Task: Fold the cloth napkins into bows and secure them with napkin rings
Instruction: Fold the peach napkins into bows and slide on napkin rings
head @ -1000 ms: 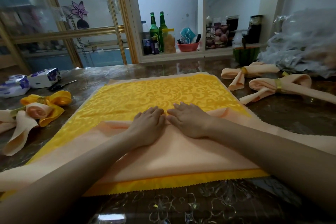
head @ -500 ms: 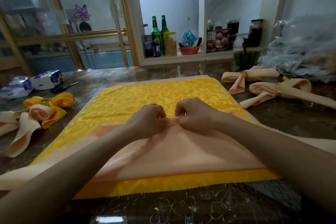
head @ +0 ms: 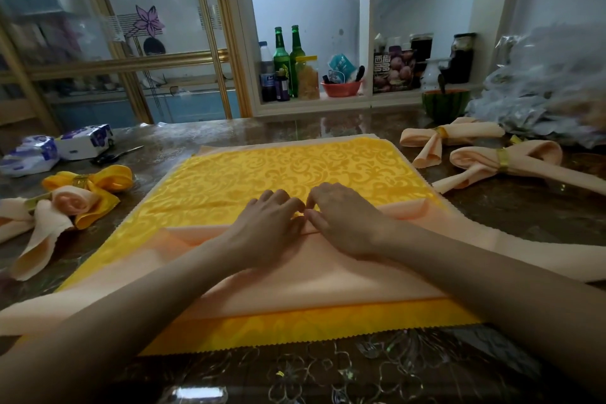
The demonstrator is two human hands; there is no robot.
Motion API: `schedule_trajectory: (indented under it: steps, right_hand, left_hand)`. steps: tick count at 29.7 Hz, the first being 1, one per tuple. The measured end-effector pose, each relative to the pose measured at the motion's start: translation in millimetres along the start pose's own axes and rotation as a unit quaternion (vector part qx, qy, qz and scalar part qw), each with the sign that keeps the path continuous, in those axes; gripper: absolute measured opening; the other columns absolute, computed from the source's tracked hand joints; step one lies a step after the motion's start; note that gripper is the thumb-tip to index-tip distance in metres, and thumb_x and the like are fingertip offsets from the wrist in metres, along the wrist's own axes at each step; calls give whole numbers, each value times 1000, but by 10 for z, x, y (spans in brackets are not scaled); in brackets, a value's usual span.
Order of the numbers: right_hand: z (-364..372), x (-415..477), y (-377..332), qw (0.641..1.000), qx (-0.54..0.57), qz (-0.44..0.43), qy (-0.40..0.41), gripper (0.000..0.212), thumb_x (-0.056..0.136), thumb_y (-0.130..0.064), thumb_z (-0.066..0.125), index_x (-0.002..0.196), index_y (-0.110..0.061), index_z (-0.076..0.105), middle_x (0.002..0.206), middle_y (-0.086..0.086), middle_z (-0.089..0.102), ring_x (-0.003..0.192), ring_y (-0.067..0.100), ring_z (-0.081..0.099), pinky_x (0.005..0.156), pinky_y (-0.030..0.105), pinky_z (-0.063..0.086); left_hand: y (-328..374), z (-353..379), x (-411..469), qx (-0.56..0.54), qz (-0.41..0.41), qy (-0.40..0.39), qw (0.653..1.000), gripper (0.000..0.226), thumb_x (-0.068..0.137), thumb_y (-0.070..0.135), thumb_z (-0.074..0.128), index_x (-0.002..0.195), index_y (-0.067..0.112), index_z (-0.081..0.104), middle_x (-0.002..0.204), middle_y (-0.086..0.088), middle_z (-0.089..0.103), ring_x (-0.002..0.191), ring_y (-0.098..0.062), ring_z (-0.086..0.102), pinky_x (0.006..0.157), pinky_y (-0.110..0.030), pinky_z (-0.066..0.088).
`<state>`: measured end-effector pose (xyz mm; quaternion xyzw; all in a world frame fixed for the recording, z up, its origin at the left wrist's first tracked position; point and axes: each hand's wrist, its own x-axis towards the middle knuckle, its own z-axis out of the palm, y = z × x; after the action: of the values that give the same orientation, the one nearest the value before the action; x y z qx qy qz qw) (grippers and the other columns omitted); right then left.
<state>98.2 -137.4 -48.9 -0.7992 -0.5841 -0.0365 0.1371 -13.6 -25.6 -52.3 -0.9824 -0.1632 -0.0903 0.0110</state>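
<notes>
Napkin stack (head: pixel 288 170): a yellow damask cloth laid on a peach cloth, spread flat at the centre of the table (head: pixel 524 216). The near edge is turned over away from the person, showing a wide peach folded band (head: pixel 328 275) with a yellow strip left exposed along the near side.

Hand state: left hand (head: pixel 269 226) and right hand (head: pixel 347 223) sit side by side, almost touching, at the middle of the band's far edge. The fingers of both are curled down over that edge and appear to pinch it; the fingertips are hidden.

Change: one second ago both hands lay flat, pressing the fold. Half a second ago the fingers closed on the edge. Now the hands are slightly farther from the person, and the band's right end has lifted into a loose roll.

Meaning: pressing has given way to the next turn of the fold. The band is probably being carried farther across the yellow surface to narrow the stack into a strip. No ring is needed yet.

Reference: two finished peach bows (head: pixel 452 138), each ringed, lie at far right; a yellow-and-peach bow (head: pixel 88 184) lies at left.
</notes>
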Motion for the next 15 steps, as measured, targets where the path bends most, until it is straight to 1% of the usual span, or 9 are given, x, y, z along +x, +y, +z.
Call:
schedule_trajectory:
  steps: [1,3,5,6,7,8,10,13,15]
  right_hand:
    - [41,8,-9,1000,4,3,-24,37,101,-31,32,129,-11,45,135,10,46,125,25,40,103,35,30]
    - [85,15,3,998,1,5,-61,44,103,-34,26,139,-12,37,145,9,39,134,23,33,108,35,24]
    - [64,6,58,997,-6,8,-80,48,102,-39,22,143,-16,34,152,7,30,141,19,24,112,33,17]
    - [32,-3,88,996,-1,11,-89,49,102,-41,23,144,-18,33,154,5,28,142,18,21,113,33,16]
    - [-10,-15,115,996,13,10,-92,48,102,-41,26,144,-19,35,153,4,30,141,17,23,113,34,18]
    - [-57,-31,142,995,34,5,-91,45,101,-39,30,141,-19,40,149,3,36,138,17,29,112,34,23]
    - [-141,-75,181,994,76,-6,-83,37,99,-33,41,131,-18,52,136,1,50,125,16,43,102,29,33]
    - [-200,-133,226,996,79,-9,-50,29,94,-25,52,121,-17,61,121,1,56,109,16,50,86,21,36]
    - [-194,-146,216,996,86,-7,-25,29,91,-19,54,119,-17,59,115,1,58,103,14,52,82,21,37]
  left_hand:
    - [7,40,-9,4,8,-6,1000,49,98,45,20,134,21,43,136,-3,44,125,-22,38,100,-32,31]
    - [14,65,-20,-14,8,-17,1000,45,101,37,20,141,23,35,148,1,34,135,-18,31,106,-32,24]
    - [-5,56,-15,-19,19,-10,1000,42,102,34,24,141,24,37,148,2,35,135,-16,33,107,-31,24]
    - [-17,29,-16,-20,26,-8,999,41,102,34,26,138,23,41,145,1,39,131,-16,38,105,-32,28]
    - [-36,-9,-20,-26,37,-6,999,39,101,33,30,135,22,46,140,1,45,126,-17,44,102,-32,33]
    - [-47,-61,-26,-39,51,-10,998,36,100,31,35,131,21,51,135,1,49,119,-16,49,98,-31,38]
    - [-66,-153,-44,-73,62,-25,995,32,97,26,45,128,20,56,126,3,54,111,-14,53,92,-28,42]
    - [-59,-227,-61,-63,52,-24,996,33,94,25,52,127,25,57,121,6,55,107,-13,53,88,-26,43]
    - [-41,-225,-77,-41,43,-9,998,33,94,23,52,126,25,56,121,6,55,106,-14,54,86,-28,45]
